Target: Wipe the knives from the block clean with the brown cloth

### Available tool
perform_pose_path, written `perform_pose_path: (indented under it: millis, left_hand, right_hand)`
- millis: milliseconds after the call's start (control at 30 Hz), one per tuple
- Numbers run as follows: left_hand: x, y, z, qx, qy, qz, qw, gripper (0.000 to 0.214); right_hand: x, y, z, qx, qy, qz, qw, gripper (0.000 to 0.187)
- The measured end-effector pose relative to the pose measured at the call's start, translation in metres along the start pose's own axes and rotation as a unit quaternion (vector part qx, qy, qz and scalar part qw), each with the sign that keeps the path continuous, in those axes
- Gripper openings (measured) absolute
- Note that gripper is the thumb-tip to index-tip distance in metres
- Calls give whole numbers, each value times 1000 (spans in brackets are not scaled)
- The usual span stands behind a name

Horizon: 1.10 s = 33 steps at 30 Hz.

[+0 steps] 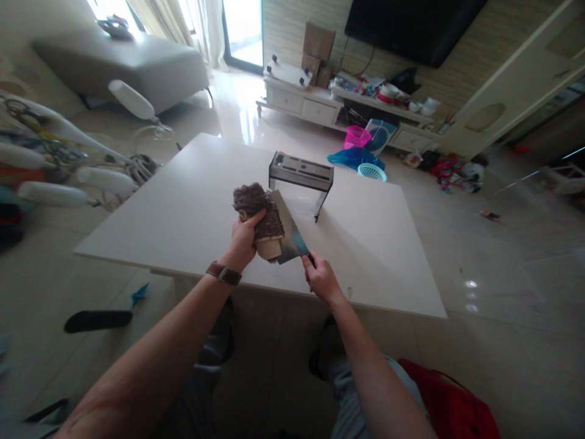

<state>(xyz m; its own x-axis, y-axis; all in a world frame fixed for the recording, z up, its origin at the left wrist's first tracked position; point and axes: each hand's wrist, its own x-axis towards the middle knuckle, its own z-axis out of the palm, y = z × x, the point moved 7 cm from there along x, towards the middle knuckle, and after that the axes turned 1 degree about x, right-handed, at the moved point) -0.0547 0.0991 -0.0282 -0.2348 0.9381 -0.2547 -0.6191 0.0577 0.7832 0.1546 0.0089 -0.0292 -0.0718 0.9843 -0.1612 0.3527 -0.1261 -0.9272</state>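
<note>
My right hand (322, 277) is closed round the dark handle of a cleaver (291, 235), its broad blade slanting up and to the left. My left hand (245, 241) grips a shaggy grey-brown cloth (265, 216) with a tan lower part, and presses it against the left side of the blade. Both are held above the white table (173, 207). Just beyond the blade stands a knife rack (301, 171) with a slotted grey top and a see-through body. The cloth hides part of the blade.
A small clear item (350, 291) lies near the table's front edge. Past the table are a blue basket (372, 172), a pink basket (356, 137) and a cluttered TV cabinet (301, 107). A lamp with white shades (132, 100) is at left; a red bag (450, 402) is at lower right.
</note>
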Motion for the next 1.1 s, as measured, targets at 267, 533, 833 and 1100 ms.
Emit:
perform_pose_path:
  millis: [267,533,833,1100]
  left_hand:
    - [-20,-13,21,60,-47,-17,997,49]
    - [-29,-29,23,183,-115,-40,975,53]
    - [-43,-35,40,219,-141,-13,965,46]
    - [-37,-33,34,224,-208,-50,951,42]
  right_hand:
    - [10,-1,12,49,52,11,997,37]
    - [13,10,3,90,83,32,992,44]
    - [17,7,-2,73,162,31,984,45]
    - [12,3,-17,88,116,25,989,48]
